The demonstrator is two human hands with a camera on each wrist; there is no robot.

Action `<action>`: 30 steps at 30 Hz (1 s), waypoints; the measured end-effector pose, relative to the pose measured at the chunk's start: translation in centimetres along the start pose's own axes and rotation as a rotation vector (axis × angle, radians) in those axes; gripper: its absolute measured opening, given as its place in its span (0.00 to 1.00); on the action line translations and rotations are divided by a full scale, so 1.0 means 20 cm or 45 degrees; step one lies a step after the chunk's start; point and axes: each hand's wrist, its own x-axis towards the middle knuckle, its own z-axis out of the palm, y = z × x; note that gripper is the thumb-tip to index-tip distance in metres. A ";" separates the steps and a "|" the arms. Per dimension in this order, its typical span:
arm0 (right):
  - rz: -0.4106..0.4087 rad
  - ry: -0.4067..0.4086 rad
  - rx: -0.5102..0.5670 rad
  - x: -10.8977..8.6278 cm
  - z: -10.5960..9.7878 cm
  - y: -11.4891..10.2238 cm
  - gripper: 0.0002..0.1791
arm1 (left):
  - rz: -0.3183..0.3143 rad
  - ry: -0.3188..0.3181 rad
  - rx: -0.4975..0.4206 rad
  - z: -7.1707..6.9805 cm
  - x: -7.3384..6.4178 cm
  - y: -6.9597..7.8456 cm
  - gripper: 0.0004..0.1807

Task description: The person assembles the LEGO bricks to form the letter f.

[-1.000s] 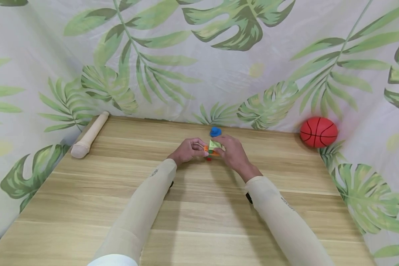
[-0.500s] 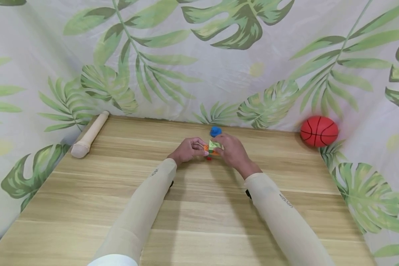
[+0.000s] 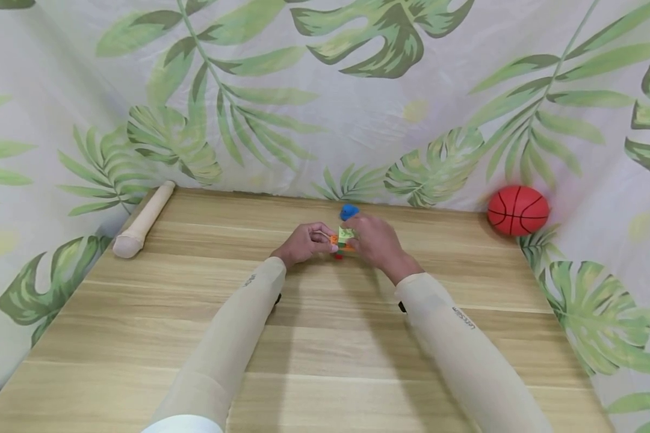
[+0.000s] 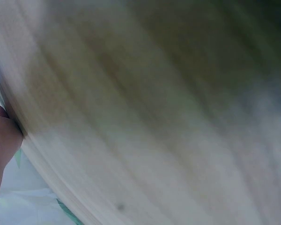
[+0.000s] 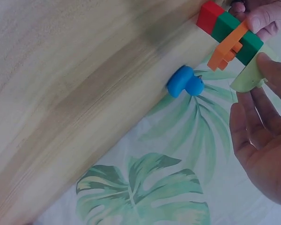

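Observation:
A small stack of toy building blocks stands near the far side of the table: a red block (image 5: 210, 18) at the bottom, a green block (image 5: 248, 50) above it, and a flat orange block (image 5: 230, 43) with studs sticking out crosswise. At the top is a light green block (image 3: 346, 234) with a rounded side. My right hand (image 3: 378, 240) pinches this light green block between thumb and fingers. My left hand (image 3: 304, 244) grips the stack from the left, by the orange and green blocks. The left wrist view shows mostly blurred tabletop.
Just behind the stack sits a blue toy duck (image 3: 349, 211), close to the table's back edge. A red toy basketball (image 3: 518, 210) rests at the back right corner. Along the left edge lies a beige stick (image 3: 145, 219) with a thick rounded end. Leaf-printed cloth hangs behind the table.
Both hands keep their hold on the blocks. My right hand has shifted slightly up and away, covering a bit of the blue duck. The head view has moved a little.

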 end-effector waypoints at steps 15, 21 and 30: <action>0.010 0.014 0.016 0.00 0.00 -0.01 0.21 | 0.017 0.001 -0.022 0.00 -0.01 0.01 0.17; 0.002 0.043 0.019 -0.02 0.01 -0.01 0.21 | 0.018 0.000 -0.034 0.00 0.00 -0.01 0.17; 0.011 0.011 0.092 -0.04 0.04 0.01 0.25 | 0.013 -0.017 -0.016 0.00 0.00 -0.01 0.18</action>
